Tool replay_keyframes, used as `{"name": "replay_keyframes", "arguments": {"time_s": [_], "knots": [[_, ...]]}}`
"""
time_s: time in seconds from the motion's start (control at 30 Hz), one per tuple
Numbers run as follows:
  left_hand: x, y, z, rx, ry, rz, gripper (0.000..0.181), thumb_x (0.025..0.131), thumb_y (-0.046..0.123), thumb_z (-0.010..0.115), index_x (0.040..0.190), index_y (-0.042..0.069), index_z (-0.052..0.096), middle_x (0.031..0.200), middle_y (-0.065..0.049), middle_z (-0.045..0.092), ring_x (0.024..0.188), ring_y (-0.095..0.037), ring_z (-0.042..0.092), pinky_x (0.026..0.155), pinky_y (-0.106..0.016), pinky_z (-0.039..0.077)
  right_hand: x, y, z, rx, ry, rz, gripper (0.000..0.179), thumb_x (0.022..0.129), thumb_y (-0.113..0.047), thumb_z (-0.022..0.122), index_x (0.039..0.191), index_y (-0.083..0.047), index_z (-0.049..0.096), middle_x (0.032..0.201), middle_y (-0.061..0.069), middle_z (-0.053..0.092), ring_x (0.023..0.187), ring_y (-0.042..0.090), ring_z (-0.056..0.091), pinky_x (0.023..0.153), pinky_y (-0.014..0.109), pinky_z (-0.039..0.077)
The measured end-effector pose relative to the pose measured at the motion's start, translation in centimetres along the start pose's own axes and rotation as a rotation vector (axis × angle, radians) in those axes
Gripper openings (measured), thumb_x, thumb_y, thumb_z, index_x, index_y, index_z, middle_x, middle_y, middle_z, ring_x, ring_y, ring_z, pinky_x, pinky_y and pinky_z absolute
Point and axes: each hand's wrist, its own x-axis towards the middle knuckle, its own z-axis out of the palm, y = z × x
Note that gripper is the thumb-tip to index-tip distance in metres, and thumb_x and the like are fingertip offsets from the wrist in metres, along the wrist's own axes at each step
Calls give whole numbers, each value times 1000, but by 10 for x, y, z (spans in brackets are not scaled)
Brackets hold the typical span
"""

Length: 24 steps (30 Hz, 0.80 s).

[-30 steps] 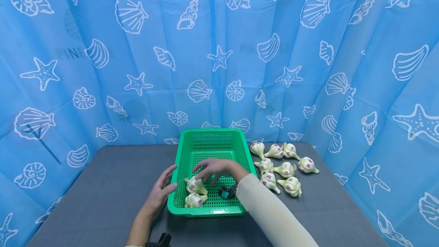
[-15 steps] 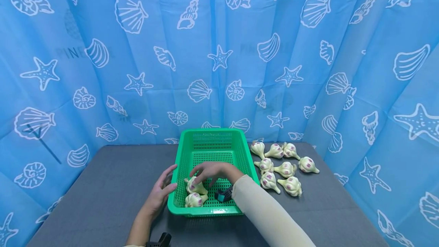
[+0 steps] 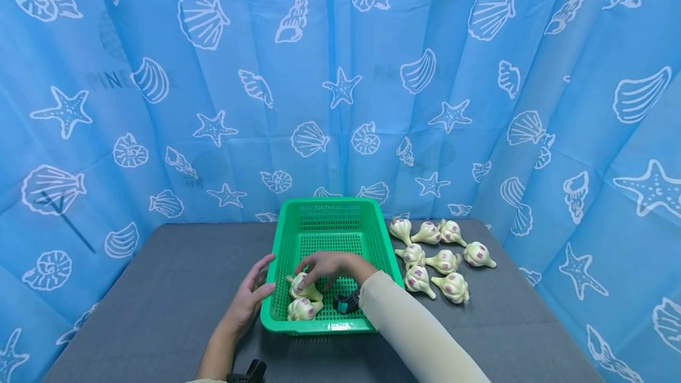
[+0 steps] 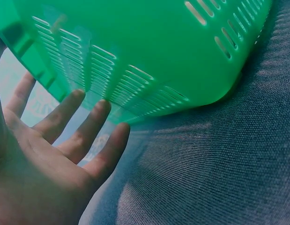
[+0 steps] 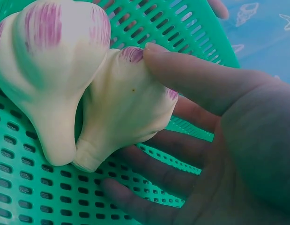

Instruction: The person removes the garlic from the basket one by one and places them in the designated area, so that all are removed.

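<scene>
My right hand (image 3: 332,266) reaches down inside the green plastic basket (image 3: 336,327) and holds a garlic bulb (image 5: 130,101). In the right wrist view the thumb lies on the bulb's purple-streaked top while the other fingers pass round its far side and below. A second garlic bulb (image 5: 53,61) lies against the first, also seen as the nearer garlic bulb (image 3: 303,310) in the head view. My left hand (image 4: 55,154) stands at the basket's left side. Its fingers are spread and fairly straight, with the tips right at the slotted wall.
Several more garlic bulbs (image 3: 443,262) lie in a loose group on the grey tabletop (image 3: 175,288), just right of the basket. A blue curtain (image 3: 340,75) with white shell prints hangs behind the table. Dark wristbands (image 3: 348,301) are strapped on both wrists.
My right hand has moved slightly left and down, from above the upper garlic bulb onto it. My left hand and the basket have stayed in place.
</scene>
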Motion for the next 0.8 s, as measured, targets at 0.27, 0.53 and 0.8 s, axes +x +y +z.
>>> {"name": "replay_keyframes", "arguments": {"time_s": [0.27, 0.53, 0.8], "knots": [[0, 1, 0, -7, 4, -6, 62, 97, 8, 52, 153, 13, 26, 152, -27, 25, 134, -44, 31, 93, -39, 45, 1, 1, -1, 11, 1, 1, 41, 86, -25, 76, 124, -15, 62, 123, 10, 56, 109, 27, 57, 81, 50, 52], [1, 0, 1, -18, 8, 3, 62, 96, 7, 51, 153, 11, 26, 150, -27, 27, 132, -43, 33, 90, -33, 47, 1, 4, -3, -9, 19, -14, 37, 84, -24, 78, 118, -16, 65, 113, 6, 58, 93, 24, 63, 76, 47, 54], [1, 0, 0, -1, 7, 14, 62, 96, 6, 51, 153, 11, 26, 150, -26, 28, 132, -41, 33, 89, -33, 47, 1, 5, -2, -24, 58, -7, 48, 82, -22, 80, 124, -9, 63, 111, 6, 60, 96, 26, 63, 77, 47, 54]]}}
